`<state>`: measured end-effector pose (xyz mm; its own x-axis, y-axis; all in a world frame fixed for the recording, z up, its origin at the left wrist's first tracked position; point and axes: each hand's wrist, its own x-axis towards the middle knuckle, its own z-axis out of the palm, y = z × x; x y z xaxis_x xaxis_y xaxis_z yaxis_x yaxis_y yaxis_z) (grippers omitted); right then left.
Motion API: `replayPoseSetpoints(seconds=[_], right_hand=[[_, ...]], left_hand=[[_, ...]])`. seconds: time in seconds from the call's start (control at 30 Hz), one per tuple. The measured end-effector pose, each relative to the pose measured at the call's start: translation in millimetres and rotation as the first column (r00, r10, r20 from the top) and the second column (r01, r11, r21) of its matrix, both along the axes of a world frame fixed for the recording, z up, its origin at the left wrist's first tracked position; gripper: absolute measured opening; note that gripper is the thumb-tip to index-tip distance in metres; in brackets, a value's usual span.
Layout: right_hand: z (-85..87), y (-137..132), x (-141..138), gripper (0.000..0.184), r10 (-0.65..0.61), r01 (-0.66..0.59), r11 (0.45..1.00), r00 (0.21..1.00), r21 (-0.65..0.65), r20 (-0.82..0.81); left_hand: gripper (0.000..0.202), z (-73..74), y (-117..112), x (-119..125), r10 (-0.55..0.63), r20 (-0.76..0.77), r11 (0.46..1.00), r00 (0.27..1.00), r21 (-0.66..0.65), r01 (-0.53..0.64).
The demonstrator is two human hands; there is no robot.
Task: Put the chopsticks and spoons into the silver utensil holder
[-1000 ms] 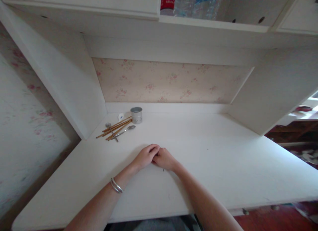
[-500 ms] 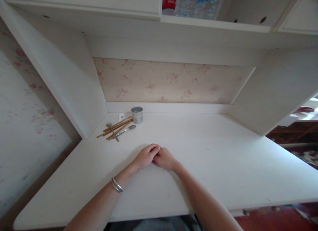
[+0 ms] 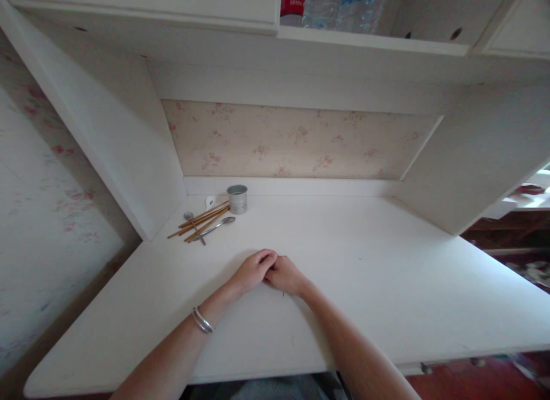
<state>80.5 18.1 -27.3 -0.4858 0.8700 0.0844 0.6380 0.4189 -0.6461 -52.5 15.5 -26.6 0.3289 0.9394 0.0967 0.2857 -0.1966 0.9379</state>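
Note:
My left hand (image 3: 254, 269), with two silver bangles (image 3: 202, 320) on its wrist, and my right hand (image 3: 286, 275) rest together on the white desk (image 3: 399, 279). Both are closed with fingers curled in against each other, and no object shows in either. Beyond them to the left lie several wooden chopsticks (image 3: 207, 217) in a loose bundle. A metal spoon (image 3: 227, 220) lies along the near side of the chopsticks, and another long-handled spoon (image 3: 189, 215) crosses over them. Behind is a white spoon (image 3: 209, 202), partly hidden. A grey metal utensil holder (image 3: 238, 199) stands upright at their right end.
White side panels (image 3: 98, 119) rise at the desk's left and right. Overhead runs a shelf (image 3: 373, 42) holding clear plastic bottles (image 3: 322, 8) and a red-labelled one (image 3: 293, 2). Floral wallpaper (image 3: 283, 139) covers the back.

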Motion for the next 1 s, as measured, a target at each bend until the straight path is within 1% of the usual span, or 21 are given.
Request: replayPoseSetpoints(seconds=[0.2,0.77,1.0], right_hand=[[-0.7,0.2,-0.3,0.029,-0.002,0.002,1.000,1.000,-0.011,-0.007],[1.9,-1.6,0.4,0.027,-0.002,0.003,1.000,1.000,-0.022,0.024],[2.3,-1.9,0.3,0.029,-0.004,0.005,0.999,1.000,-0.031,0.013]], left_hand=[[0.035,0.1,0.0,0.3,0.007,-0.008,1.000,1.000,0.003,-0.007],[0.036,8.5,-4.2,0.0,0.002,-0.012,1.000,1.000,-0.028,-0.002],[0.036,4.0,-2.2,0.2,0.004,-0.003,1.000,1.000,0.000,-0.004]])
